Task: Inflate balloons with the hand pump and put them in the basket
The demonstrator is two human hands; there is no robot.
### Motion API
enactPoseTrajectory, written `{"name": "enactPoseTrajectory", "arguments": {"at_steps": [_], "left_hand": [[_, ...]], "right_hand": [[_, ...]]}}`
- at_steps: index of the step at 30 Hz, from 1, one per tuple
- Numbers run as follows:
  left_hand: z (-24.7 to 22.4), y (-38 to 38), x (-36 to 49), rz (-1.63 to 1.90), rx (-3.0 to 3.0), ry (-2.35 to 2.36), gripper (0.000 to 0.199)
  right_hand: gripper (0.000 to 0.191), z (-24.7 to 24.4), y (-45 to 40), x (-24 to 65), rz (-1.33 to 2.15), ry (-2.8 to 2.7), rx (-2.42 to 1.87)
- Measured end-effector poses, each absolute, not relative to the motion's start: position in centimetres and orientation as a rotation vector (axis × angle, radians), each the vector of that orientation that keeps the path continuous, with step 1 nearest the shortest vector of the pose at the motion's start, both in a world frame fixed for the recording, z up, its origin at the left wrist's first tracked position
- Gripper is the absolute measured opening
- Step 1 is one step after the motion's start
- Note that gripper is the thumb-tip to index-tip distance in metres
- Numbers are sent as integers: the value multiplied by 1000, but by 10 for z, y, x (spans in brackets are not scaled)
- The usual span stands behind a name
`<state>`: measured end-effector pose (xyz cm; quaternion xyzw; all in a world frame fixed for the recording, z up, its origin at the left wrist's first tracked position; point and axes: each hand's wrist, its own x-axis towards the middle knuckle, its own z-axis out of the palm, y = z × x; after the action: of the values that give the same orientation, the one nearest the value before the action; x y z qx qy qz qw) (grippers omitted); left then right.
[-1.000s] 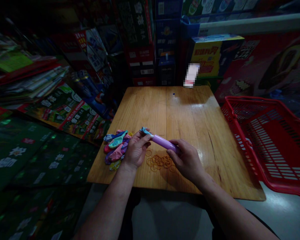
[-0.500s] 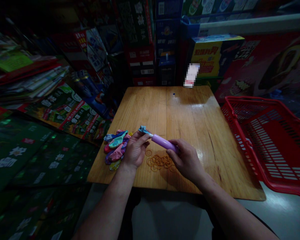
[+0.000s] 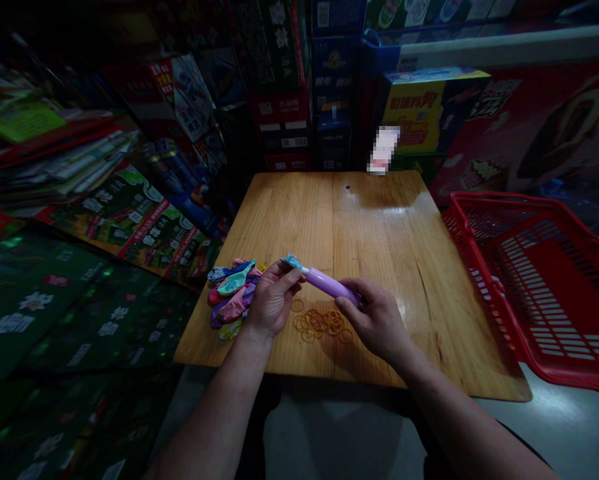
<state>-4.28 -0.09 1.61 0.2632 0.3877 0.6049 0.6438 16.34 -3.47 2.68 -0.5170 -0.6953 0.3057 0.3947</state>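
Note:
My left hand (image 3: 273, 298) pinches a light blue balloon (image 3: 291, 261) at the white nozzle of a purple hand pump (image 3: 330, 285). The fingers partly cover the balloon, which looks limp. My right hand (image 3: 374, 317) is wrapped round the other end of the pump, which slants down to the right above the wooden table. Just left of my left hand lies a pile of limp, many-coloured balloons (image 3: 232, 293). Below the pump, between my forearms, is a loose heap of orange-brown rubber bands (image 3: 322, 324).
The wooden table (image 3: 379, 247) has a small dark round thing (image 3: 348, 187) near its far edge. A red plastic basket (image 3: 496, 293) stands at the right. Green boxes (image 3: 89, 307) are stacked at the left, and a yellow and blue box (image 3: 414, 113) stands behind the table.
Both hands, with the pump and the light blue balloon, have shifted slightly to the right. The balloon's visible part looks flatter over the nozzle. The piles on the table are unchanged.

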Motion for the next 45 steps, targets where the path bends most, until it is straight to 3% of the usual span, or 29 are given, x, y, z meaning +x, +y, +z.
{"name": "enactPoseTrajectory", "arguments": {"at_steps": [16,23,28,37,45], "left_hand": [[8,-4,-32,1273,357,796,22],[12,9,-48,1442,203,857,15],[22,10,-63,1526,172,814,13],[15,-10,-31,1307,264,745,24],[20,4,-42,1479,234,782,16]], "right_hand": [[30,16,-26,166,1016,-1566,-1354],[31,13,-14,181,1654,-853,-1127],[30,22,-5,203,1624,-759,-957],[26,18,-22,177,1877,-612,-826],[18,23,-12,192,1850,-558,-789]]}}
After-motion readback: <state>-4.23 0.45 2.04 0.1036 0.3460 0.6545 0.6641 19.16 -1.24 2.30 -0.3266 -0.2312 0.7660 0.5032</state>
